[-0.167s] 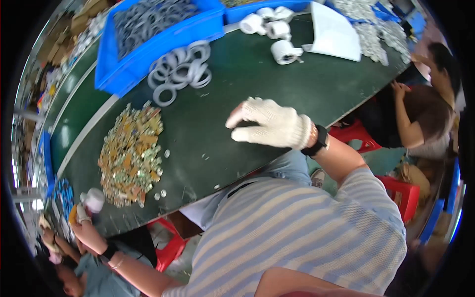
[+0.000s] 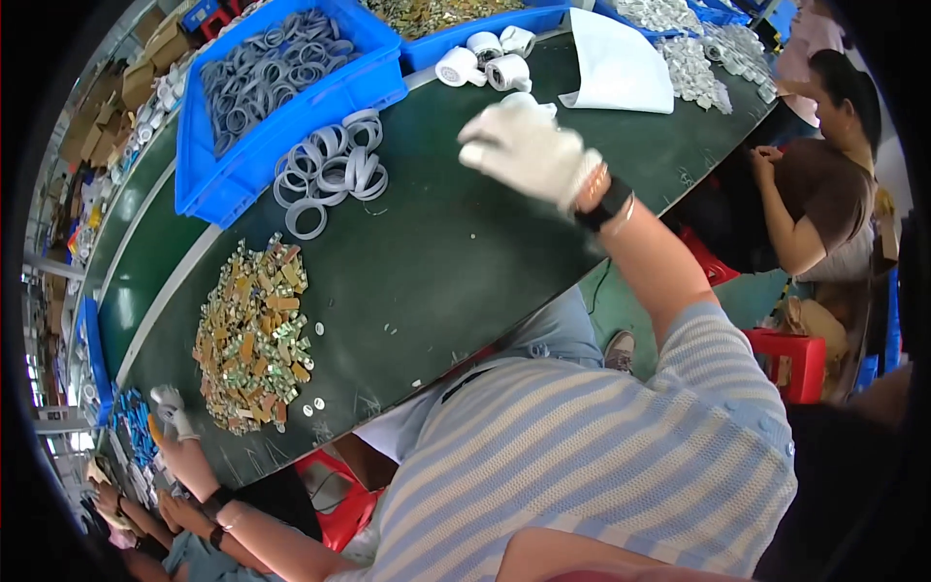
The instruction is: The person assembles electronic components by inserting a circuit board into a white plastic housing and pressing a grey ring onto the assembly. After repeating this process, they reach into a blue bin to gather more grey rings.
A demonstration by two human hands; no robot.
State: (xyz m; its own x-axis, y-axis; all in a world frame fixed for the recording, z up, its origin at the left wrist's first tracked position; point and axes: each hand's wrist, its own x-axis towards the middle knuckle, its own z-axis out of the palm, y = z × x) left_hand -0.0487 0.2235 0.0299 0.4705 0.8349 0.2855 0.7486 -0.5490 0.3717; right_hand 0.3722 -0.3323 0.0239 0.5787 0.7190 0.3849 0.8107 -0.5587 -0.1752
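Right hand (image 2: 529, 150) now farther across table, nearer white rolls (image 2: 485, 66) (glove blurred).

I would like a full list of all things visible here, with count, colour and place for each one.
table: one, dark green, centre.
crate: one, blue, upper left, holding grey rings.
loose rings: one pile, grey, beside the crate.
small metal parts: one heap, gold and green, left.
white rolls: several, top centre.
white sheet: one, top right.
co-workers: one seated at right, one at lower left.
stools: red, under the table edge.
right hand: white glove, dark wristband, raised above the table, near the rolls.
left hand: not visible.
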